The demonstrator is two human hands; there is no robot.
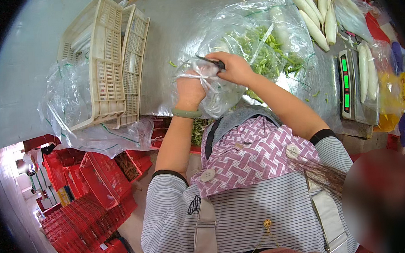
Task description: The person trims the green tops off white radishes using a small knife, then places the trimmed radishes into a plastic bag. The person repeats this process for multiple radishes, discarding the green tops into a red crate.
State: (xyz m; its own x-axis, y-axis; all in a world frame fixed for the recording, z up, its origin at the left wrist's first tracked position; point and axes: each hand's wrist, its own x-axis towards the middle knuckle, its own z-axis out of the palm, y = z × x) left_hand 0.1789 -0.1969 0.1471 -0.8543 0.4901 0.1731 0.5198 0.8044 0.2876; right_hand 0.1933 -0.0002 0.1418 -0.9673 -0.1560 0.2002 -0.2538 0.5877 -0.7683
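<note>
My left hand (190, 88), with a green bangle on the wrist, grips the gathered neck of a clear plastic bag (218, 99). A white tie (202, 76) is wrapped around that neck, its loose ends sticking out. In my right hand (235, 68) is a small black-handled cutting tool (216, 62), its dark blade pointing left above the tie. Whether it is a knife or scissors I cannot tell. Cut green vegetable stems (271, 51) show through clear plastic just beyond my right hand. A pale radish (279, 24) lies under the plastic there.
Two cream plastic crates (106, 62) stand tipped on the metal table (162, 42) at left, with plastic bags around them. White radishes (316, 18) lie at the far right. A digital scale (346, 83) holds more radishes (367, 71). Red crates (104, 177) are on the floor. Another person is at right.
</note>
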